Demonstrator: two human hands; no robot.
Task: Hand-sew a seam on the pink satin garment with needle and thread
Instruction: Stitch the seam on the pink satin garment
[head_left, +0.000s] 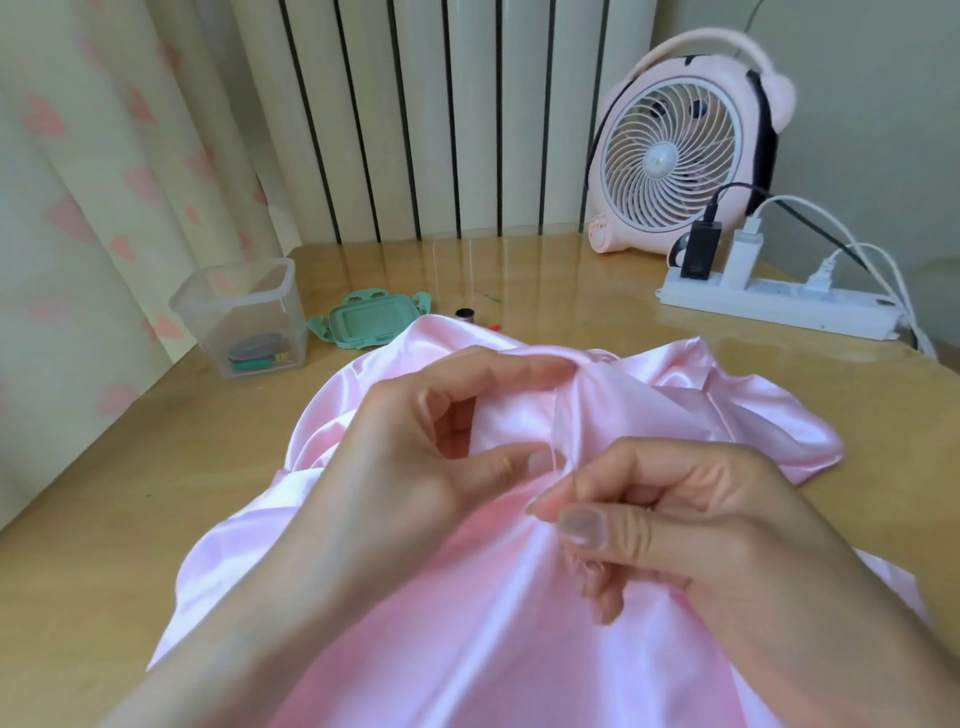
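The pink satin garment (519, 613) lies bunched over the wooden table (156, 452) in front of me. My left hand (415, 447) holds up a fold of the satin between thumb and forefinger at the centre. Just below and to the right, my right hand (675, 525) has its thumb and forefinger pinched together at the fabric's seam edge. A thin pale thread (557, 460) shows faintly between the two hands. The needle itself is too small to make out.
A clear plastic box (241, 317) with sewing bits stands at the back left, its green lid (371, 325) beside it. A small thread spool (464, 314) sits behind the fabric. A pink fan (685, 156) and a white power strip (779, 306) occupy the back right.
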